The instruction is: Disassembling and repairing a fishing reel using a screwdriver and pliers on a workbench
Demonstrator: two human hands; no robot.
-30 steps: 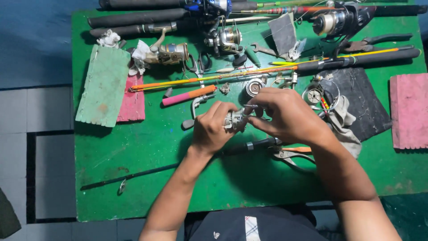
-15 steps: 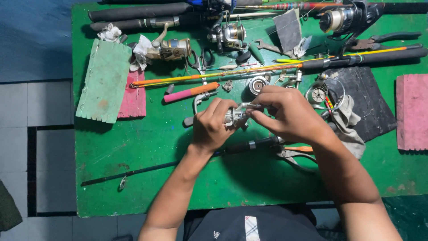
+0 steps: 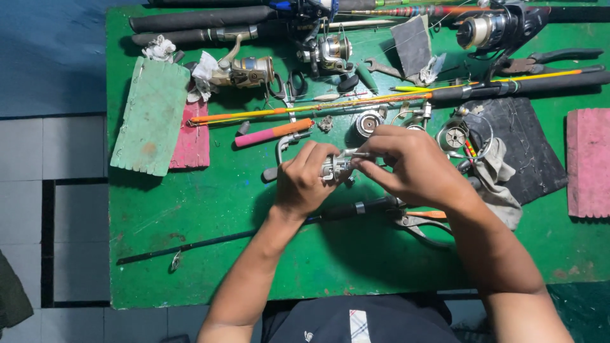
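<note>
Over the middle of a green table [image 3: 190,216], my left hand [image 3: 304,181] grips a small silver fishing reel body [image 3: 337,166]. Its crank handle [image 3: 279,152] sticks out to the left. My right hand [image 3: 410,166] pinches the reel's right end with thumb and fingers. What the fingertips hold there is hidden. Just beyond the hands lies a loose metal spool [image 3: 367,123]. A black rod [image 3: 210,241] runs under my forearms toward the table's left.
Several rods [image 3: 203,18] and reels [image 3: 327,52] crowd the table's far edge. A pink and orange handle [image 3: 273,133], an orange rod [image 3: 305,108], pliers [image 3: 553,60], scissors [image 3: 422,222], a dark cloth [image 3: 508,136], green [image 3: 151,117] and pink [image 3: 588,162] foam blocks lie around.
The hands stay on the reel body in the same place. The right fingers have shifted slightly at its end, and the view has tilted a little.
</note>
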